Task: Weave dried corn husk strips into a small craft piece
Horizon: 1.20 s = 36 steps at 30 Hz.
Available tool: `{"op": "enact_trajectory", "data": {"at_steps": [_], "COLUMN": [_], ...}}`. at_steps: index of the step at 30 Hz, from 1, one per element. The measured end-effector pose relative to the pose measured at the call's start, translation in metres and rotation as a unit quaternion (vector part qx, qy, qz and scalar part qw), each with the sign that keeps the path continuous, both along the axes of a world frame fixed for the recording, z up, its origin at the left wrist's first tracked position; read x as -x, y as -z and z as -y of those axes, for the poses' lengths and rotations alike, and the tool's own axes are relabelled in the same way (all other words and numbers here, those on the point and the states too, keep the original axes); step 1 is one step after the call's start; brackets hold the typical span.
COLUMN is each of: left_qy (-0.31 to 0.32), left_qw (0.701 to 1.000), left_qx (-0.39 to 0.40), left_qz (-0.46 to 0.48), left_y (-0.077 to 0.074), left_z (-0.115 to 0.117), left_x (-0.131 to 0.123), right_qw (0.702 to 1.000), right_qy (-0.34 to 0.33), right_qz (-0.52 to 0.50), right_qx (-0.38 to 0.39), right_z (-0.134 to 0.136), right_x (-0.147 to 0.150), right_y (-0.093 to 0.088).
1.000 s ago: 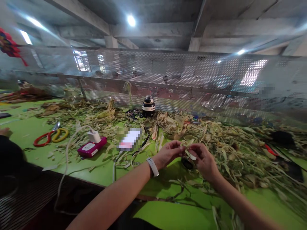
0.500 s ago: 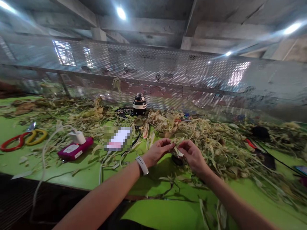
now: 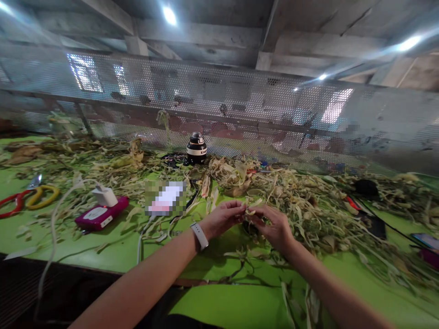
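My left hand (image 3: 222,219) and my right hand (image 3: 274,226) meet above the green table (image 3: 212,262), with fingertips pinched close together. Between them is a small, pale yellow-green piece of withered leaf (image 3: 254,208), mostly covered by the fingers. Both hands appear closed on it. Just behind and to the right spreads a large heap of dried leaves and stems (image 3: 302,208). A few loose withered strips (image 3: 250,251) lie below the hands near the table seam. A pale watch band (image 3: 199,236) circles my left wrist.
Left of my hands lie a phone with a blurred screen (image 3: 166,198), a magenta power strip (image 3: 101,215) with a white charger (image 3: 104,197), and red-and-yellow-handled scissors (image 3: 41,196). A black bottle (image 3: 196,150) stands behind, before a perforated metal screen (image 3: 212,98). A cable hangs over the front edge.
My fingers have shifted on the leaf piece, and less of it shows now. My right hand has turned slightly, its back more visible. The whole view has moved a little.
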<state>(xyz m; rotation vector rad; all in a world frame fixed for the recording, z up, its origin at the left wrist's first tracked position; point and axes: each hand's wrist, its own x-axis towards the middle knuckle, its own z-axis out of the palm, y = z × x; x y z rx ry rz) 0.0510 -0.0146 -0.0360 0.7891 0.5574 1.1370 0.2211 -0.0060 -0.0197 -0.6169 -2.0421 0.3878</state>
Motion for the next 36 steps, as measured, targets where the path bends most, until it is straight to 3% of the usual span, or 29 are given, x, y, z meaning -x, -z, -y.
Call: {"op": "enact_trajectory", "data": {"at_steps": [4,7,10,18,25,30,36], "left_qy": [-0.050,-0.095,-0.103,-0.070,-0.126,-0.095,-0.118], "left_qw": [0.997,0.986,0.975,0.958,0.917,0.933,0.948], "left_qx": [-0.050,-0.103,-0.140,-0.197,-0.250,-0.229,-0.200], "left_qz": [-0.036,-0.084,-0.139,-0.194,-0.284,-0.261,-0.219], "left_y": [-0.001,-0.003,-0.006,-0.006,-0.003,-0.002,-0.004], "left_z": [0.001,0.003,0.005,0.003,0.006,0.009,0.006], "left_x": [-0.005,-0.008,-0.008,-0.003,-0.002,-0.003,-0.007], "right_qw": [0.990,0.958,0.932,0.930,0.867,0.844,0.857], "right_qy": [0.026,0.015,-0.001,-0.032,-0.044,-0.057,-0.052], "right_qz": [-0.066,-0.147,-0.191,-0.190,-0.235,-0.273,-0.262], "right_qx": [0.125,0.248,0.309,0.312,0.437,0.458,0.440], "right_z": [-0.002,-0.004,-0.005,-0.003,0.000,0.004,0.005], "right_x": [0.004,0.008,0.010,0.010,0.011,0.013,0.015], "right_y": [0.008,0.011,0.011,0.011,0.004,0.004,0.006]}}
